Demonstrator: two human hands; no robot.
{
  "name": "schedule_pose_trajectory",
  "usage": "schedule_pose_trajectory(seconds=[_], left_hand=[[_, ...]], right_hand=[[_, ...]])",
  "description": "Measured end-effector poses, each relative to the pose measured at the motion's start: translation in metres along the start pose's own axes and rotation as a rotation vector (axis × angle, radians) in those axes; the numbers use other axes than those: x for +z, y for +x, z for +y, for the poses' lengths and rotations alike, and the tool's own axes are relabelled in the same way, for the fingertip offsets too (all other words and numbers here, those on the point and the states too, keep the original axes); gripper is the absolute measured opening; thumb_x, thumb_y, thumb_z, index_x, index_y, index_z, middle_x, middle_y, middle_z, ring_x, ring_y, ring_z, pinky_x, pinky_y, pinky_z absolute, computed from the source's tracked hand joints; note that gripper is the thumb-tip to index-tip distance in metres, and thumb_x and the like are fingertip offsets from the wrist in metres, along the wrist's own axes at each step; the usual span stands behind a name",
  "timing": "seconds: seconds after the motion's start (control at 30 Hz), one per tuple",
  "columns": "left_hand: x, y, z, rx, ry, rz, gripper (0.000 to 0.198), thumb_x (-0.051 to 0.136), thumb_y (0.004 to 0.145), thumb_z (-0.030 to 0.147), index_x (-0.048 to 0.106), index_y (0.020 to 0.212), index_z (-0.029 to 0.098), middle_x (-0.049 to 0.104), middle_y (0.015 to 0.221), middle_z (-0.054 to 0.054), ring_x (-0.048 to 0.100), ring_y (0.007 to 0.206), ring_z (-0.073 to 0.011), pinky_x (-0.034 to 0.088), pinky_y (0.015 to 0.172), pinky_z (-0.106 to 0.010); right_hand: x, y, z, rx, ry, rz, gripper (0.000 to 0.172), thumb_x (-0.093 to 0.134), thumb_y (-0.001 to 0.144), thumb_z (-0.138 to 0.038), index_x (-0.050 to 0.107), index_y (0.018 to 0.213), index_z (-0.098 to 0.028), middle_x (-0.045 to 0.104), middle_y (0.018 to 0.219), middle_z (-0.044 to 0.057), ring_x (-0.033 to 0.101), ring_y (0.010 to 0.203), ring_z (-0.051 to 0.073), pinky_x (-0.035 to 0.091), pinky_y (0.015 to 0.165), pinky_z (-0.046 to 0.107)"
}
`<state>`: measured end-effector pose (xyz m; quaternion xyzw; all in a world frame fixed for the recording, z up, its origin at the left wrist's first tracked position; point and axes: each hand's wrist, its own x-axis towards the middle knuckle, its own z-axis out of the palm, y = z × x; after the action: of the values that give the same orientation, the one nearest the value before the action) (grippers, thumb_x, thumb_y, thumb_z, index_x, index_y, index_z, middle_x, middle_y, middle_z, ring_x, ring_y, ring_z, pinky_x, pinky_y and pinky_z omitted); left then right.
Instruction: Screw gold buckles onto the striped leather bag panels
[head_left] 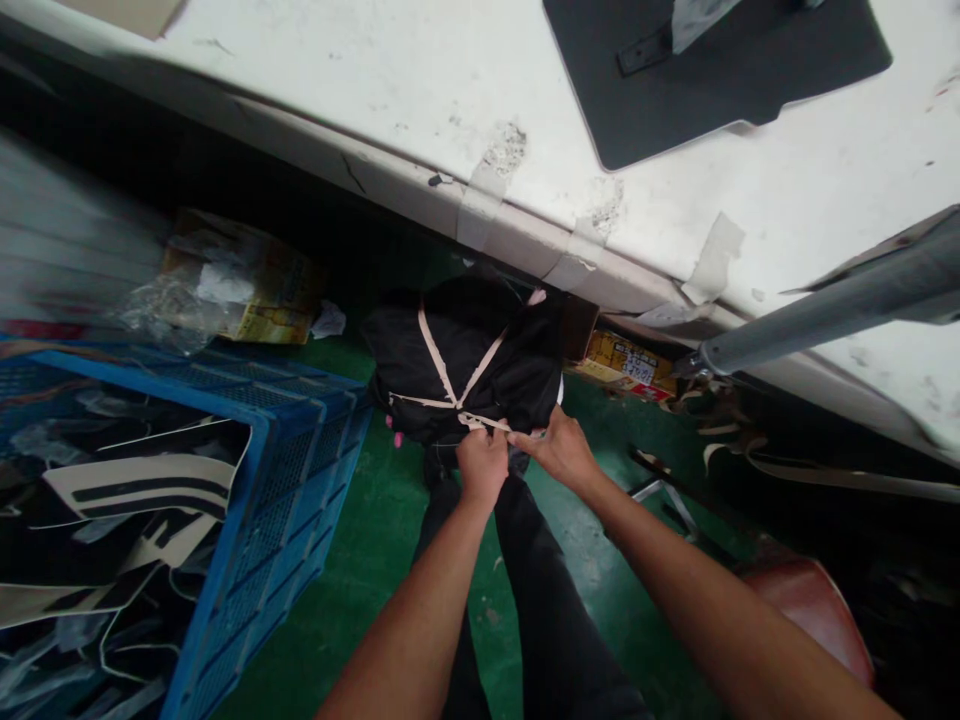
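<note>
A black fabric bundle [480, 360] rests on my knees, crossed by beige tape straps [441, 368] that meet at a knot near its front edge. My left hand [481, 466] is closed in a fist on the strap ends at that knot. My right hand [561, 450] is beside it, fingers pinched on the strap just right of the knot. Both forearms reach in from the bottom of the view. My legs in dark trousers [540, 600] show below the bundle.
A blue plastic crate [300, 470] with black-and-white pieces stands at the left. The white worktable edge [525, 240] with tape patches runs overhead, bearing a dark mat [712, 80]. Yellow boxes [262, 290] lie underneath, a grey metal bar [825, 305] and a red stool [810, 600] at right. Green floor [360, 560].
</note>
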<state>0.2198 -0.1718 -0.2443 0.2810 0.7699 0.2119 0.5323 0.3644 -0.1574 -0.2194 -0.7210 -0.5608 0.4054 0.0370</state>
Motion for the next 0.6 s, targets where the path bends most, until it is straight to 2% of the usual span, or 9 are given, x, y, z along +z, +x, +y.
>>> schedule_pose_trajectory(seconds=[0.17,0.27,0.37,0.47,0.53,0.6], left_hand=[[-0.012,-0.002,-0.002,0.147,0.195,-0.012,0.054,0.072,0.085,0.036,0.04,0.044,0.024,0.041,0.045,0.001,0.042,0.048,-0.015,0.021,0.059,-0.03],[-0.016,-0.002,-0.002,0.174,0.25,-0.018,0.052,0.073,0.085,0.034,0.039,0.045,0.024,0.04,0.045,0.001,0.043,0.05,-0.0167,0.021,0.06,-0.03],[-0.018,0.004,0.001,0.193,0.277,-0.028,0.051,0.073,0.084,0.032,0.04,0.047,0.024,0.043,0.046,0.0,0.047,0.052,-0.0175,0.024,0.061,-0.03],[-0.016,0.01,0.006,0.184,0.285,-0.047,0.05,0.072,0.086,0.033,0.043,0.046,0.024,0.046,0.045,0.0,0.053,0.053,-0.0184,0.028,0.06,-0.029],[-0.011,0.009,0.009,0.153,0.275,-0.065,0.052,0.069,0.089,0.036,0.044,0.045,0.025,0.045,0.04,0.0,0.054,0.05,-0.0181,0.031,0.058,-0.029],[-0.005,0.004,0.009,0.113,0.248,-0.091,0.057,0.064,0.092,0.039,0.044,0.042,0.025,0.043,0.036,0.0,0.051,0.043,-0.0165,0.034,0.055,-0.028]], right_hand=[[0.002,0.007,0.016,-0.039,-0.082,0.049,0.037,0.082,0.077,-0.039,0.056,0.096,-0.021,0.071,0.087,0.004,0.067,0.086,0.025,0.042,0.086,0.034],[0.006,0.005,0.022,-0.033,-0.113,0.089,0.036,0.08,0.078,-0.041,0.052,0.092,-0.024,0.068,0.077,0.001,0.063,0.078,0.024,0.042,0.079,0.032],[0.013,0.002,0.022,-0.036,-0.075,0.114,0.032,0.075,0.082,-0.042,0.052,0.097,-0.025,0.069,0.078,0.0,0.064,0.076,0.023,0.042,0.072,0.029],[0.015,0.002,0.019,-0.068,-0.094,0.193,0.022,0.068,0.09,-0.037,0.057,0.103,-0.024,0.071,0.083,0.002,0.066,0.079,0.022,0.042,0.075,0.029],[0.011,0.004,0.016,-0.157,-0.169,0.215,0.019,0.064,0.092,-0.032,0.062,0.108,-0.022,0.072,0.085,0.004,0.066,0.082,0.023,0.042,0.081,0.031],[0.003,0.006,0.014,-0.299,-0.267,0.207,0.024,0.061,0.095,-0.029,0.066,0.117,-0.02,0.072,0.091,0.007,0.064,0.089,0.025,0.04,0.087,0.034]])
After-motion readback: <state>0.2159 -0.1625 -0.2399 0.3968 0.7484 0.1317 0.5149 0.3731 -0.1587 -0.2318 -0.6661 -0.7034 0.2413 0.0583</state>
